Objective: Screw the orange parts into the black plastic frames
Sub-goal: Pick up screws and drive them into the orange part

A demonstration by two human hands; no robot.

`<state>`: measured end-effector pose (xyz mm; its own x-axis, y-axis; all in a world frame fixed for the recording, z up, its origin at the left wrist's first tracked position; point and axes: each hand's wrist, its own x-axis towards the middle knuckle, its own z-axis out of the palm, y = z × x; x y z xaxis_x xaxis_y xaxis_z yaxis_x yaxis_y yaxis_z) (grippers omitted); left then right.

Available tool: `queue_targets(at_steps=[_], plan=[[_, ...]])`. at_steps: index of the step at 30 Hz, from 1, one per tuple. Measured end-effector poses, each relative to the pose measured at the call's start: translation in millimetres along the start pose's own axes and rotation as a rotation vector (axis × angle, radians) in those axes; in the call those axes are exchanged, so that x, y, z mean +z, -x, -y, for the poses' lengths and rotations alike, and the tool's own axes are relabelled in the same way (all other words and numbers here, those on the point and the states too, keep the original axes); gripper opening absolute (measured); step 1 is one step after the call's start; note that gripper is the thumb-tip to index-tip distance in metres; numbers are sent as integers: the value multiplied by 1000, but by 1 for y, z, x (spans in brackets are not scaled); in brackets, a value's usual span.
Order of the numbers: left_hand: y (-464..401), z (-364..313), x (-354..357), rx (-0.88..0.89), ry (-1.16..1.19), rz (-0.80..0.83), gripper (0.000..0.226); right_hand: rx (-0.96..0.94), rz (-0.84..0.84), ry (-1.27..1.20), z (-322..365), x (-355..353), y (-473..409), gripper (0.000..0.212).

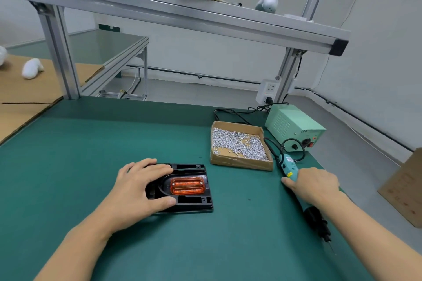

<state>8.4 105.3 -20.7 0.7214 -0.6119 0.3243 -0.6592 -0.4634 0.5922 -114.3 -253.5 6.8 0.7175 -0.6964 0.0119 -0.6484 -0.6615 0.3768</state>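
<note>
— Looking down through the head camera, where is your left hand [139,191]?

— Your left hand lies on the left end of the black plastic frame [182,187], fingers spread and bent over its upper edge, thumb pressed against the lower edge, so you hold it flat on the green mat [91,155].

— And the orange part [187,185]?

— It sits inside the frame's central recess, lying flat, just right of your fingertips. Two small bright spots show at its upper corners; whether they are screws you cannot tell from here.

— Your right hand [316,186]?

— It wraps around the middle of the teal electric screwdriver [296,180], which lies on the mat near the right edge, its black tip end pointing toward you and its cable end pointing away.

— What else is near?

— A shallow cardboard box [242,163] of small silver screws [238,145] stands between the frame and the screwdriver, slightly farther from you. Behind it sits a pale green power supply [294,126], its black cable [294,143] looping to the screwdriver. Aluminium posts and a shelf [182,16] rise at the back of the bench.
</note>
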Motion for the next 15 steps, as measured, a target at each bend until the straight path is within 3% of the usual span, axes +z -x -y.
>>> queue_targets(at_steps=[6,9,11,15], plan=[[0,-1,-2,-18,8,23,87,39,0,-78,-3,-7,6,54],[1,-2,-3,-5,-33,46,93,28,-159,-130,1,-27,14,52],[1,-2,-3,0,-60,61,96,-67,-301,-238,13,-43,24,48],[1,-1,-3,1,-108,94,96,-491,-411,-541,59,-68,49,44]])
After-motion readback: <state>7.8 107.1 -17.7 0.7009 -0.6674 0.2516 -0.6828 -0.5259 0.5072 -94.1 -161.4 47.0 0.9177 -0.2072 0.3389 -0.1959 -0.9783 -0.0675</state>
